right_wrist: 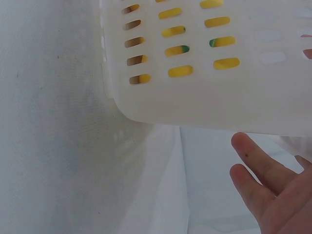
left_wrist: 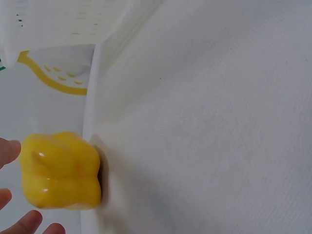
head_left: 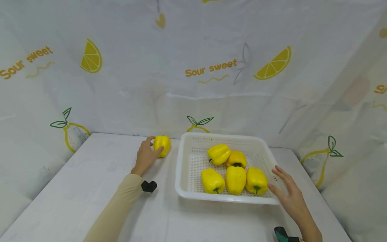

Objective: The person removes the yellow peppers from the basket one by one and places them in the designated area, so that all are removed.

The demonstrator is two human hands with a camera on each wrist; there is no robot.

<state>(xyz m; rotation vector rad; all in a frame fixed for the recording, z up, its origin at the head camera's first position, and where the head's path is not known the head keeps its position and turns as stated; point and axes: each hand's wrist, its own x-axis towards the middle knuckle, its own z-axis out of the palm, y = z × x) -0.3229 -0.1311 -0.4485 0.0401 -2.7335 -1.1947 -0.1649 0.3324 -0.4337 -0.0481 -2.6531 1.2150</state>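
Observation:
A yellow bell pepper (head_left: 162, 146) stands on the table near its back edge, left of a white perforated basket (head_left: 179, 168). My left hand (head_left: 146, 156) is around this pepper, thumb on the near side and fingers spread behind it. In the left wrist view the fingertips (left_wrist: 30, 220) are apart from the pepper (left_wrist: 61, 170); whether the thumb touches it I cannot tell. Several more yellow bell peppers (head_left: 235, 180) lie in the basket. At the basket's right front corner is my right hand (head_left: 288, 193), its fingers extended along the outside and its thumb by the rim.
A white cloth covers the table (head_left: 90, 188). Behind it hangs a white curtain (head_left: 136, 84) printed with lemons and lettering, close to the table's back edge. Dark devices (head_left: 149, 186) are strapped at both wrists.

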